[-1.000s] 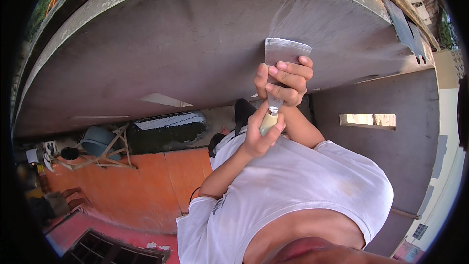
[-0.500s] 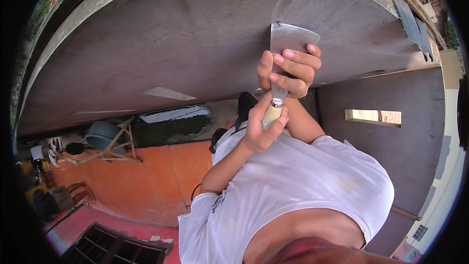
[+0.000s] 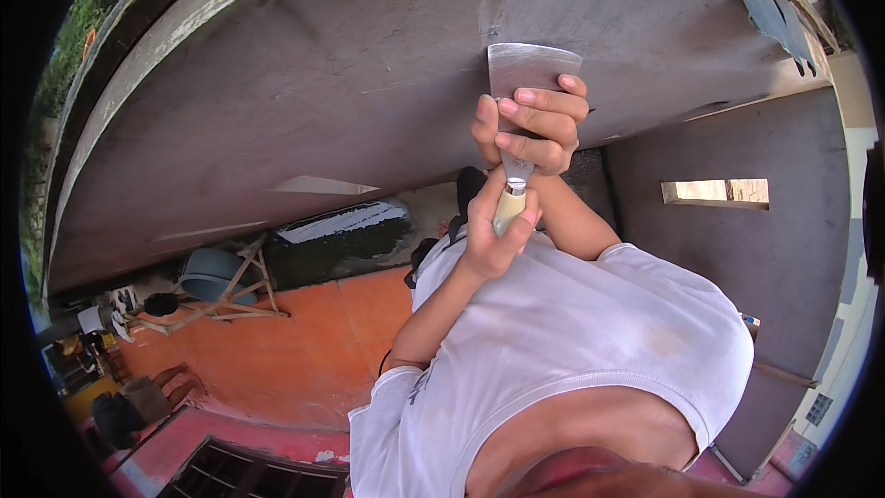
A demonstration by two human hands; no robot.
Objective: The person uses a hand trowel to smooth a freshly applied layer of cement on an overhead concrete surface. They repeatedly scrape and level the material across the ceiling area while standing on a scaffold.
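A scraper with a broad metal blade (image 3: 530, 63) and a cream handle (image 3: 507, 210) is held upright before the grey wall (image 3: 304, 83). My left hand (image 3: 489, 238) is closed around the handle. Higher up, my right hand (image 3: 539, 124) grips the blade, its fingers across the front and its thumb at the left side. The blade's wide edge points up, just below a pale scratched streak (image 3: 495, 0) on the wall. Whether that edge touches the surface cannot be made out.
To the right stands another grey wall with a slot opening (image 3: 714, 193). A wooden frame (image 3: 244, 286) and a blue-grey tub (image 3: 214, 275) are at the left, by an orange surface (image 3: 277, 341). Another person (image 3: 138, 406) is at the far lower left.
Both hands and the scraper have shifted slightly left along the wall. The small dark clump at the blade's upper left corner no longer shows. The head view has turned a little.
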